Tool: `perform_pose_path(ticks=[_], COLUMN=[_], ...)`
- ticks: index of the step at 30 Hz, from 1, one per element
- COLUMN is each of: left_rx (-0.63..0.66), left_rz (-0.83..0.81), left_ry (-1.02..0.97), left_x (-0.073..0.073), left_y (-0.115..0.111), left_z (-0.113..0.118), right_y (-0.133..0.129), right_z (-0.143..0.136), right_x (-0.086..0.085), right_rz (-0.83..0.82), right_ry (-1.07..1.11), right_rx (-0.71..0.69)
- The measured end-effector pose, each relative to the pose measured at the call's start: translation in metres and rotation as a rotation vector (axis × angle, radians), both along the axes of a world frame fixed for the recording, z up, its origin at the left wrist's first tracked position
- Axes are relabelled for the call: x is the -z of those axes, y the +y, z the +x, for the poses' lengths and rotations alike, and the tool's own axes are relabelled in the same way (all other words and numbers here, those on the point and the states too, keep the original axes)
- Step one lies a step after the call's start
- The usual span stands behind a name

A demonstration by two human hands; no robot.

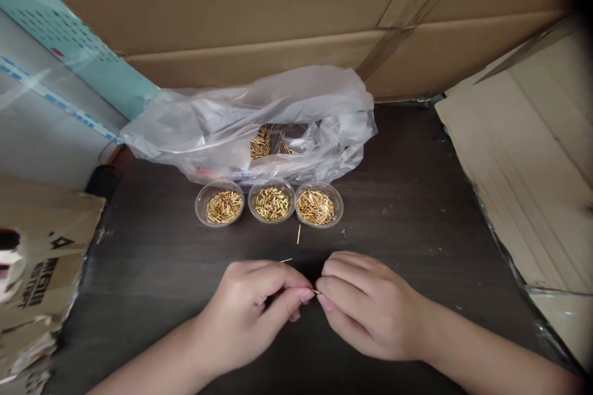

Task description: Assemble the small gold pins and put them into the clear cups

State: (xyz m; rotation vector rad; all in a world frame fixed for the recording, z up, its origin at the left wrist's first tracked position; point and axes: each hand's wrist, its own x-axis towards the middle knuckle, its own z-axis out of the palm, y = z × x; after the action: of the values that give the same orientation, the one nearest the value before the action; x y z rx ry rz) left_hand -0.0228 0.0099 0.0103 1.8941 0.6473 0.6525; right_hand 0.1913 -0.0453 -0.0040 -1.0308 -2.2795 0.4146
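– Where're hands re: middle cup?
– On its near side: L grip & R grip both pinching 1 small gold pin; loose pin on tabletop, just front-right of cup

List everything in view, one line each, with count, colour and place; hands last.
Tabletop: one, dark brown, beneath everything
Plastic bag: one, whitish translucent, behind the tubs
Pins: many, gold, inside the bag
Tubs: three, clear, in a row before the bag
Small pieces: many, gold, in all three tubs
Loose pins: two, gold, between tubs and hands
Scrap: one, purplish, near the right tub
Cardboard: several panels, brown, at back, left and right
Panel: one, teal, back left
Held piece: one, gold, between both hands' fingertips
Left hand: one, bare, front centre
Right hand: one, bare, right of it
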Motion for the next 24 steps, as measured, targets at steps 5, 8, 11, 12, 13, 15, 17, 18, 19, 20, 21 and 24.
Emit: perform_pose_path(ticks=[5, 8, 11, 12, 13, 15, 17, 18, 19, 20, 21, 24], left_rx=[0.024, 0.027, 0.027, 0.027, 0.028, 0.028, 0.026, 0.024, 0.021, 0.019, 0.017, 0.012], left_rz=[0.042, 0.014, -0.027, -0.041, -0.054, -0.075, -0.09, -0.096, -0.103, -0.112, -0.122, -0.154], left_ry=[0.029, 0.054, 0.078, 0.089, 0.099, 0.115, 0.126, 0.131, 0.135, 0.141, 0.144, 0.138], left_x=[0.006, 0.008, 0.009, 0.009, 0.009, 0.009, 0.009, 0.009, 0.009, 0.009, 0.009, 0.008], left_y=[0.0, 0.001, 0.001, 0.002, 0.002, 0.002, 0.001, 0.001, 0.001, 0.001, 0.001, 0.001], left_z=[-0.002, -0.002, 0.0, 0.001, 0.001, 0.001, 0.001, 0.001, 0.001, 0.001, 0.001, 0.001], right_y=[0.0, 0.0, -0.001, -0.002, -0.003, -0.004, -0.006, -0.006, -0.006, -0.006, -0.006, -0.005], right_z=[0.004, 0.005, 0.005, 0.005, 0.004, 0.004, 0.003, 0.002, 0.002, 0.001, 0.0, -0.002], right_x=[-0.006, -0.01, -0.013, -0.014, -0.014, -0.014, -0.013, -0.013, -0.012, -0.011, -0.01, -0.006], right_rz=[-0.067, -0.157, -0.24, -0.262, -0.282, -0.313, -0.333, -0.339, -0.345, -0.351, -0.359, -0.359], right_ry=[-0.093, -0.152, -0.177, -0.179, -0.18, -0.18, -0.181, -0.179, -0.174, -0.167, -0.156, -0.096], right_rx=[-0.03, -0.042, -0.038, -0.029, -0.02, -0.01, -0.014, -0.014, -0.012, -0.011, -0.01, 0.0])
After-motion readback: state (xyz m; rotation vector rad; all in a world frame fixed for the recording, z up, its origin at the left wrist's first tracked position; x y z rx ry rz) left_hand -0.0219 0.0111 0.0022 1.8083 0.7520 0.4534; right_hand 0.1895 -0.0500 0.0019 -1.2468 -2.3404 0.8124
